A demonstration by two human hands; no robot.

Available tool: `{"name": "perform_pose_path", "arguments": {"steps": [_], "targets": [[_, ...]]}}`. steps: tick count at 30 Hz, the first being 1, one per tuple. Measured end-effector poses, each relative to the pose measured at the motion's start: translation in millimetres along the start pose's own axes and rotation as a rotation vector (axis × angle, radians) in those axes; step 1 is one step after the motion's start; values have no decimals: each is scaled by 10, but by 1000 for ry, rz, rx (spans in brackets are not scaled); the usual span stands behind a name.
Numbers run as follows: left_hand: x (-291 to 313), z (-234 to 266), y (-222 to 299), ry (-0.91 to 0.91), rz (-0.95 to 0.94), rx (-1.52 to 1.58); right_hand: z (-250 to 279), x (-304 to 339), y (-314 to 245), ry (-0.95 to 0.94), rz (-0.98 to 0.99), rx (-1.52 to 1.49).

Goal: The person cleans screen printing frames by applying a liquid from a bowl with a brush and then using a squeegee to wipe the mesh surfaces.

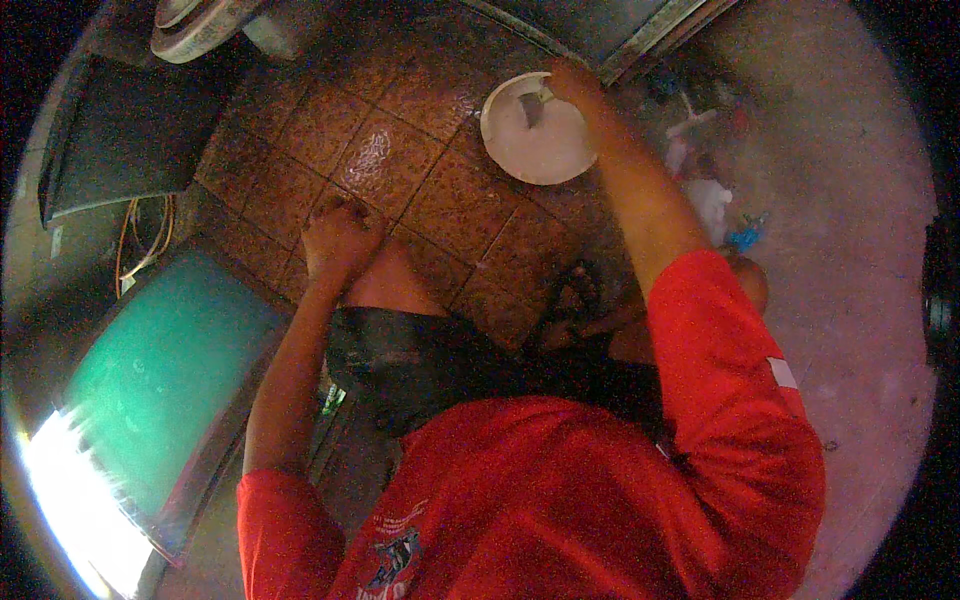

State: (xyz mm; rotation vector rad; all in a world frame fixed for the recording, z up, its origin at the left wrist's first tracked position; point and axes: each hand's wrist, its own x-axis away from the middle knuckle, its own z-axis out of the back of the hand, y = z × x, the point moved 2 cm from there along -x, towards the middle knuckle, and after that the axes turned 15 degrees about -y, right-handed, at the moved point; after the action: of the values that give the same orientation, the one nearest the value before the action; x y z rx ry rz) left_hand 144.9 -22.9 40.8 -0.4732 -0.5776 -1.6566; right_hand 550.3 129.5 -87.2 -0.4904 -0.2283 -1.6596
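Pinching a grey tool (532, 110) over a white tub (545, 160) with right hand (574, 88); resting left hand (341, 240) on knee (395, 280), cannot tell if fingers together.

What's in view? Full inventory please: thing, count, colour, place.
round container: 1, whitish, top centre, pale contents
flat piece: 1, grey, in the container
tiled floor: 1, brown, centre, wet sheen
concrete floor: 1, grey, right
scraps: several, whitish, right of right forearm
small item: 1, blue, beside scraps
framed panel: 1, dark, top edge
curved object: 1, off-white, top left
dark panel: 1, blackish, left
cable: looped, orange, below dark panel
green panel: 1, green, lower left
shirt: 1, red, bottom
shorts: 1 pair, dark, above shirt
left hand: 1, bare, at left knee
right hand: 1, bare, at container's rim
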Motion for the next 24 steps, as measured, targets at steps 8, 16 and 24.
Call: {"name": "perform_pose_path", "arguments": {"steps": [8,16,24], "targets": [[-91,-109,-49,124,-6,-43,139,598,449,-12,-59,112],[-253,-69,-153,137,-95,30,-205,1250,72,-169,40,375],[-295,47,-180,1,-61,-58,-591,1357,-552,-178,213,218]]}}
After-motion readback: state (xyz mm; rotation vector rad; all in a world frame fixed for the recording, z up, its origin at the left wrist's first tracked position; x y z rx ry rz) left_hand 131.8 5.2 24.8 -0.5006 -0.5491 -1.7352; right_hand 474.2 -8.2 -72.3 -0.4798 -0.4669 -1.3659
